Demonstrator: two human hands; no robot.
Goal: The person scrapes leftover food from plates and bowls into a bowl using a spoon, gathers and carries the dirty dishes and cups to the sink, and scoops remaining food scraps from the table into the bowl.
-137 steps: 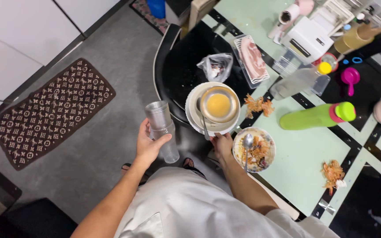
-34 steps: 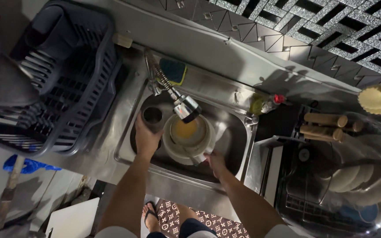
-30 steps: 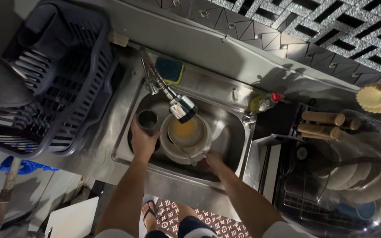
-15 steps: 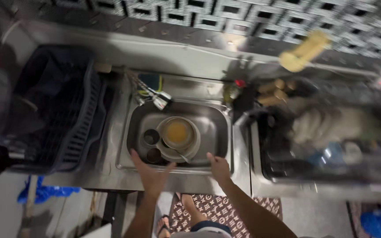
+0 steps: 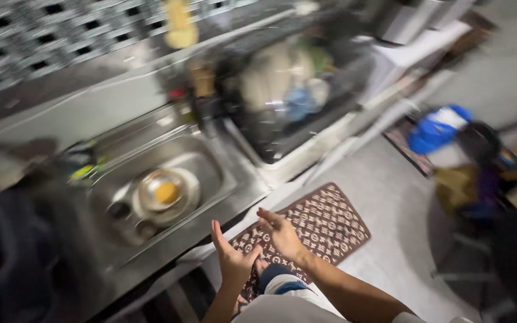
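A stack of bowls (image 5: pixel 164 192) with yellow liquid sits in the steel sink (image 5: pixel 210 164) beside two cups (image 5: pixel 128 219), while the left hand (image 5: pixel 233 258) and right hand (image 5: pixel 280 232) hover open and empty above the patterned mat (image 5: pixel 325 222).

The sink (image 5: pixel 210 161) at left is grey steel. Inside it, the bowl (image 5: pixel 164 190) is pale with a yellow-orange centre. The floor mat (image 5: pixel 324 224) near the middle is dark brown with a repeating cream motif. The far wall tiles (image 5: pixel 43 24) show a black-and-silver geometric pattern. At far right lies a bright blue thing (image 5: pixel 438 128), blurred.
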